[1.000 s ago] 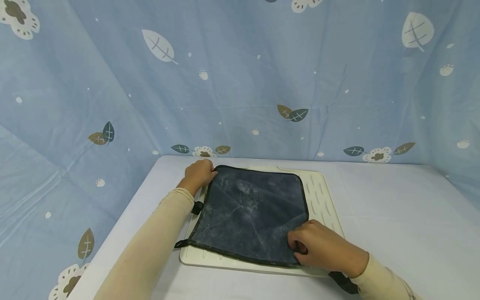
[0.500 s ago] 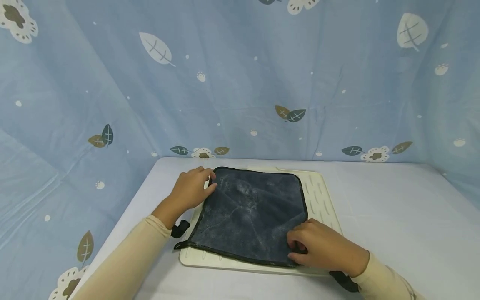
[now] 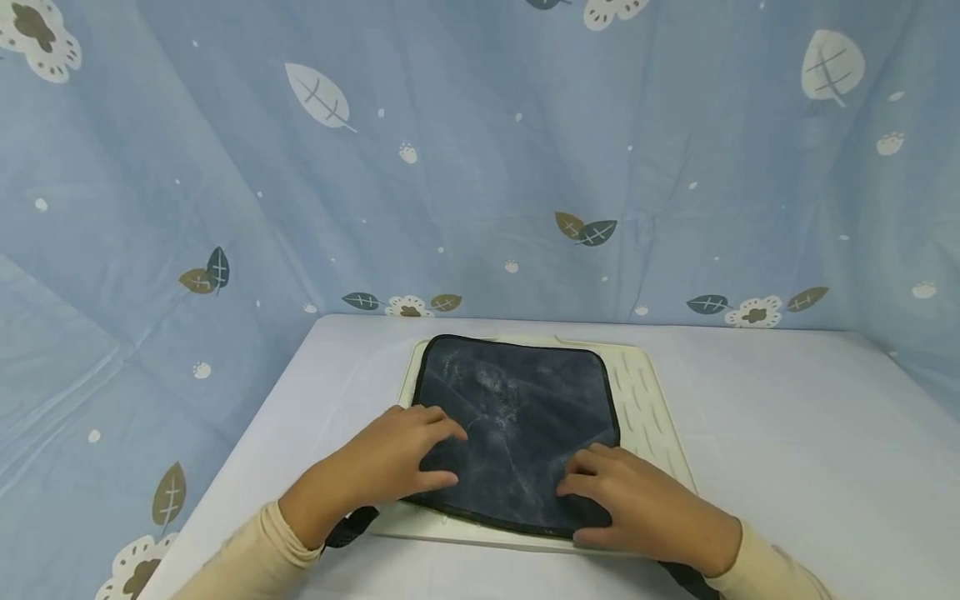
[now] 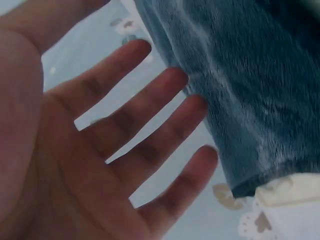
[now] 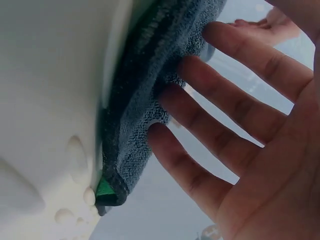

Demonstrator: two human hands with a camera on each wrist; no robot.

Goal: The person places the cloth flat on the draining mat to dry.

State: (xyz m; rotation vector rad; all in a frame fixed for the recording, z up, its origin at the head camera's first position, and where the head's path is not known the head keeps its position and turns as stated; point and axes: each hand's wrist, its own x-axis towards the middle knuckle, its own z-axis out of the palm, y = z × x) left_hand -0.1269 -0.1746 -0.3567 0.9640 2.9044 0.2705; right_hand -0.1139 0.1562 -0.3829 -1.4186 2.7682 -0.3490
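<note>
A dark blue-grey towelling cloth [image 3: 517, 433] with black edging lies spread over a cream ribbed board [image 3: 637, 400]. Over its near left part hovers or rests my left hand [image 3: 382, 462], fingers spread and thumb apart; the left wrist view shows straight fingers beside the cloth [image 4: 265, 95], gripping nothing. By the near right corner is my right hand [image 3: 645, 508]. Its loosely extended fingers lie at the cloth [image 5: 142, 110] in the right wrist view, and I cannot tell whether every fingertip touches. The hands hide the cloth's near left corner and part of its right edge.
A white-covered table [image 3: 787, 433] carries the board, whose right strip shows beside the cloth. Behind it and to the left hangs a light blue curtain [image 3: 480, 167] with leaf and flower prints.
My left hand has let go of the cloth's far left corner and moved toward me over its near left part. My right hand's fingers have loosened at the near right corner.
</note>
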